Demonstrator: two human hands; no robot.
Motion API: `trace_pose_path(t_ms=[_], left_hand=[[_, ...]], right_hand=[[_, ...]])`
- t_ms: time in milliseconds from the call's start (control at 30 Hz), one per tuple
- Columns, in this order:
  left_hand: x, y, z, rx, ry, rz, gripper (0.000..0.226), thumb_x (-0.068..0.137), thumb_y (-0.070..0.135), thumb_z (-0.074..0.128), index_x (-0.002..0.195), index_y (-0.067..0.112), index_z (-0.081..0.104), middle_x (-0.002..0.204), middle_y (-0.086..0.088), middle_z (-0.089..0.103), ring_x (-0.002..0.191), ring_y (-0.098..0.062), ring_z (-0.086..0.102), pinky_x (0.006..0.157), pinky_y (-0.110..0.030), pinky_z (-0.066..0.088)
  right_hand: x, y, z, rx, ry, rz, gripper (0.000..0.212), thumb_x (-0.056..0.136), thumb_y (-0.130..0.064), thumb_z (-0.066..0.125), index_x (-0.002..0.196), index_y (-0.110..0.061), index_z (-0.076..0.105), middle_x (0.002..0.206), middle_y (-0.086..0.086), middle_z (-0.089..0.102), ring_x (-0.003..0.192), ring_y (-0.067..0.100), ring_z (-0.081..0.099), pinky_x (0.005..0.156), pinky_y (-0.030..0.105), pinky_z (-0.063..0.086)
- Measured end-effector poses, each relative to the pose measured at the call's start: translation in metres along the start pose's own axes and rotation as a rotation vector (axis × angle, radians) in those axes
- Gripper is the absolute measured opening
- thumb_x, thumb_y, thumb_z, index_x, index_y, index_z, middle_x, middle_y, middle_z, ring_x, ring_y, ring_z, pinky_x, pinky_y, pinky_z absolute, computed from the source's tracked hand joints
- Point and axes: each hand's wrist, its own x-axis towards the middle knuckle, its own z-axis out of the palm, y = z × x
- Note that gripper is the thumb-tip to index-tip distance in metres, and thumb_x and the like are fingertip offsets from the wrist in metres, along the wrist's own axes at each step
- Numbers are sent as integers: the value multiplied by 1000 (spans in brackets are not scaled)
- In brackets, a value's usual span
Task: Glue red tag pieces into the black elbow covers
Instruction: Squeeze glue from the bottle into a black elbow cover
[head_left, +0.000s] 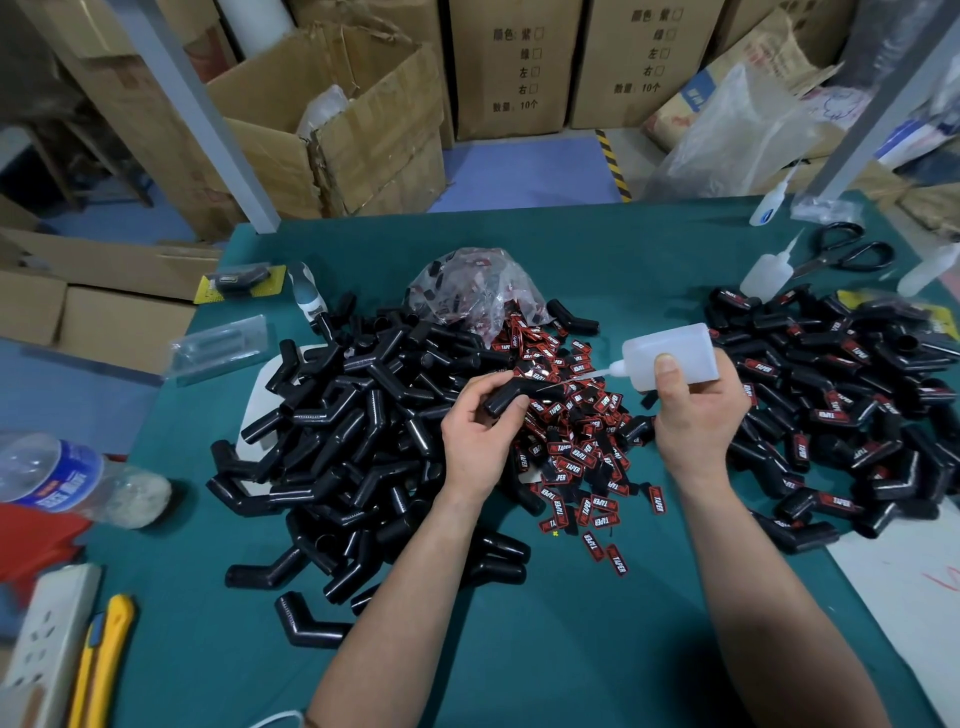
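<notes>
A teal-green bench (571, 649) carries glossy black elbow covers (353, 415), red-and-black tags (571, 462) lettered in white, a milky white glue bottle (680, 353), black scissors (836, 255) far right, yellow knives (117, 639) near left and a clear water bottle (67, 475) with a blue label.

The left hand (480, 441) and the right hand (696, 410) are bare, with short, plain fingernails (665, 362). The left forearm (395, 597) and the right forearm (753, 582) are bare too. By the left elbow a thin white loop (283, 719) shows, cut off by the frame.
</notes>
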Motion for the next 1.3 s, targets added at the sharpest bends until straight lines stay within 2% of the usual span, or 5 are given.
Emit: trace_pose_path(t_ms=[167,333,667,867,1300], left_hand=[[1,-1,0,-1,-4,7,35,85,16,80,107,43,76,111,5,75,103,-11,70,91,-22,53],[1,-4,1,-1,-16,10,31,86,6,78,110,25,74,113,2,73,105,-10,70,93,-21,52],[1,-7,1,-15,-11,28,37,86,8,79,109,37,76,114,0,74,106,-14,70,93,-22,52],[1,-7,0,-9,-24,24,33,87,6,78,112,28,75,116,0,74,107,-15,70,93,-22,52],[0,-1,1,-34,-26,-2,35,87,2,77,111,28,74,115,1,73,106,-12,70,93,-21,52]], right_hand=[[0,1,-1,9,-2,-1,29,84,-40,65,93,-13,61,77,-29,66,68,-8,60,61,10,45],[-3,2,1,-1,-11,-5,31,84,-39,65,94,-10,61,78,-29,67,70,-9,60,64,10,46],[1,0,-2,9,10,-9,35,84,-38,64,98,-6,60,77,-31,67,69,-11,61,62,7,44],[-2,3,0,-16,-3,-8,36,83,-40,65,96,-7,61,78,-30,67,70,-10,61,62,8,45],[-1,2,-1,-17,5,-8,36,83,-40,65,95,-7,61,76,-29,67,68,-10,60,61,8,45]])
